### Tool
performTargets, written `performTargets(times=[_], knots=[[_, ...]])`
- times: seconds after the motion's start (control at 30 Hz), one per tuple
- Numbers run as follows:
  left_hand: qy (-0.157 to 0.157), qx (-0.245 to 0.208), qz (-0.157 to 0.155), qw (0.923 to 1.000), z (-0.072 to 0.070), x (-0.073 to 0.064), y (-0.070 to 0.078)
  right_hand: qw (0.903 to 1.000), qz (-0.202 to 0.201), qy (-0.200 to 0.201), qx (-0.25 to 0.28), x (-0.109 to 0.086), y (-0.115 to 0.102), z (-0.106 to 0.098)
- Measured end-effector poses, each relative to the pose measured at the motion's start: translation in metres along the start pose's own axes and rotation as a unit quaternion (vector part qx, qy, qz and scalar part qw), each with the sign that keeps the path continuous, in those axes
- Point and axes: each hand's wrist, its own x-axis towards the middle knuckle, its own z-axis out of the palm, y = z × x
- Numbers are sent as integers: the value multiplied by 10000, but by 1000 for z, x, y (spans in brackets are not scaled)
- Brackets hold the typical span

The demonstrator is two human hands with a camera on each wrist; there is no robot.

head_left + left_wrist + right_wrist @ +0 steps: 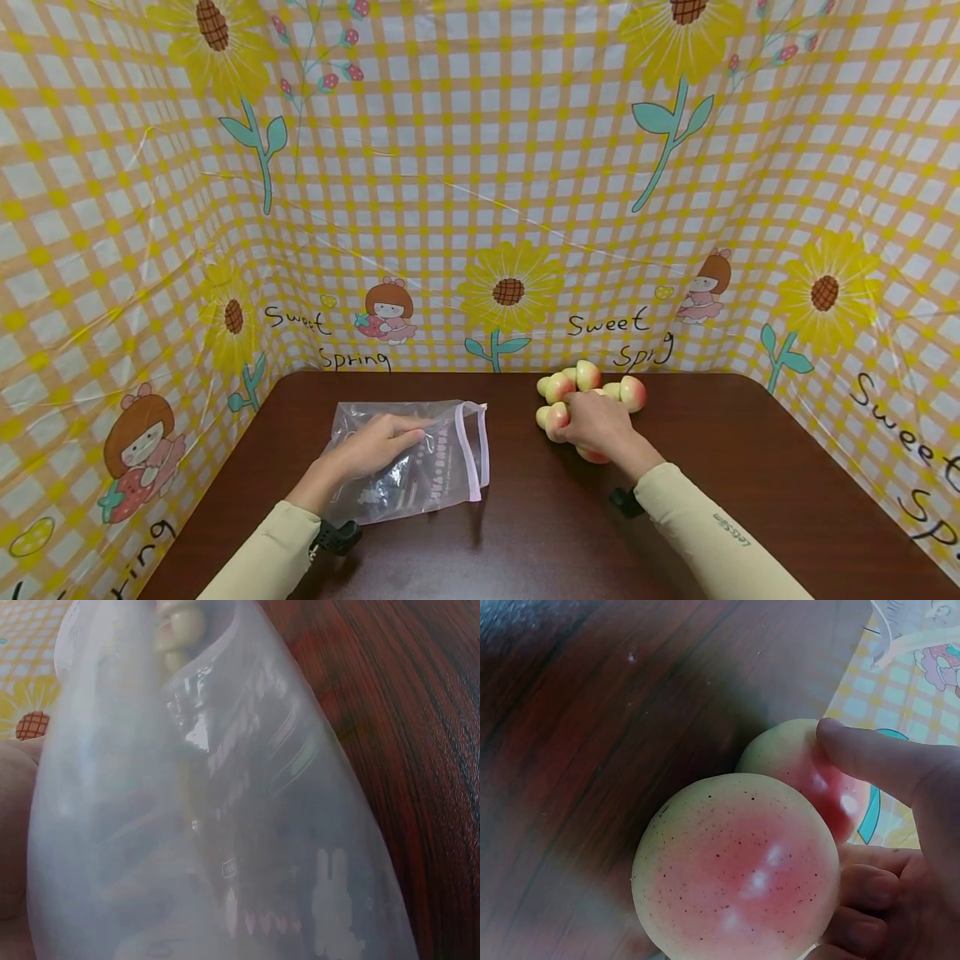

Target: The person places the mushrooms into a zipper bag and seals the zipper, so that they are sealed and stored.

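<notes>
Head view: on the worktop [525, 533], my left hand [369, 446] grips the clear bag [442, 479] at 7 o'clock, seemingly propping its mouth [468, 458] apart towards 3 o'clock; my right hand [603, 423] is among toy mushrooms [590, 375] at 4 o'clock. Left wrist view: mushrooms show through the mouth near 12 o'clock. Right wrist view: my thumb [885, 759] and curled fingers [866, 887] grasp one mushroom [784, 754] at 3 o'clock, suiting its roundness.

I am seeing thin, glossy, translucent plastic in the bag [431, 467]. The rounded pieces [588, 376] are gleaming smoothly; the tabletop [525, 533] is showing glossy wood grain.
</notes>
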Motion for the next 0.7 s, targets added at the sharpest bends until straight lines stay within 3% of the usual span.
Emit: performTargets(times=[0.7], knots=[[-20,-100,-50,9999,0,-2,-1,9992,-241,298,119,-1,-5,2]])
